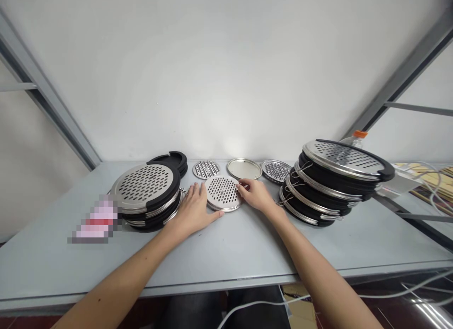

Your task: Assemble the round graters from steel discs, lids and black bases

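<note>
A round metal grater disc with rows of slots lies flat on the table before me. My right hand has its fingers curled against the disc's right rim, thumb and fingertips closed on the edge. At the disc's left side rests my left hand, its fingers stretched forward and its thumb reaching toward the lower rim. Left of that hand is a short stack of black-rimmed round containers topped with a grater lid. Behind the disc are a coarse grater plate, a plain round metal plate and another grater plate.
A tall leaning stack of grater-topped containers with wire clasps stands at right, a bottle with an orange cap behind it. Black rings sit at back left. A pixelated pink item lies left. White cables hang below the edge.
</note>
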Available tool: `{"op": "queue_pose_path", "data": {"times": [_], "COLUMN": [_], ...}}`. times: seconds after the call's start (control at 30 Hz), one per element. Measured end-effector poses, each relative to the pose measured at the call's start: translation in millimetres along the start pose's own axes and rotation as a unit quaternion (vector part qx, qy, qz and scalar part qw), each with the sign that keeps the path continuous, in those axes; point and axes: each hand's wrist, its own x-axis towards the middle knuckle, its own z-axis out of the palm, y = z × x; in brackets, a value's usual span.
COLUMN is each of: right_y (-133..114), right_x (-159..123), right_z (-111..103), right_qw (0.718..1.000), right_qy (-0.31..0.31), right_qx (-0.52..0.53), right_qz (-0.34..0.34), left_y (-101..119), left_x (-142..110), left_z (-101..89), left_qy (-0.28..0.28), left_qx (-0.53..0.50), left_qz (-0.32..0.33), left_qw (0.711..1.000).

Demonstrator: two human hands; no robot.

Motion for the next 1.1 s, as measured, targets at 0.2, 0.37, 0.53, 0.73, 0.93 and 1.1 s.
{"op": "queue_pose_path", "data": {"times": [0.2,0.37,0.53,0.73,0.93,1.1], "right_y": [3,0,0,2,3,2], "right_x": [-1,-2,-5,-6,-6,-6], "right_z": [-5,-4,3,2,1,1], "right_qw": [0.997,0.984,0.982,0.98,0.975,0.971], "right_qy": [0.054,0.034,-0.07,-0.101,-0.11,-0.093], "right_qx": [-0.054,0.024,0.015,0.027,0.045,0.057], "right_qz": [-0.023,-0.174,-0.173,-0.17,-0.187,-0.212], "left_y": [-3,-8,-13,-14,-12,-12], "left_x": [5,10,13,14,12,12], "left_z": [6.1,12.9,15.1,13.2,10.1,8.4], "left_qy": [-0.002,-0.009,-0.019,0.024,0.021,0.014], "left_qx": [-0.044,-0.048,-0.058,-0.082,-0.095,-0.099], "left_qz": [0.067,0.065,0.065,0.101,0.085,0.07], "left_qw": [0.997,0.997,0.996,0.991,0.992,0.993]}}
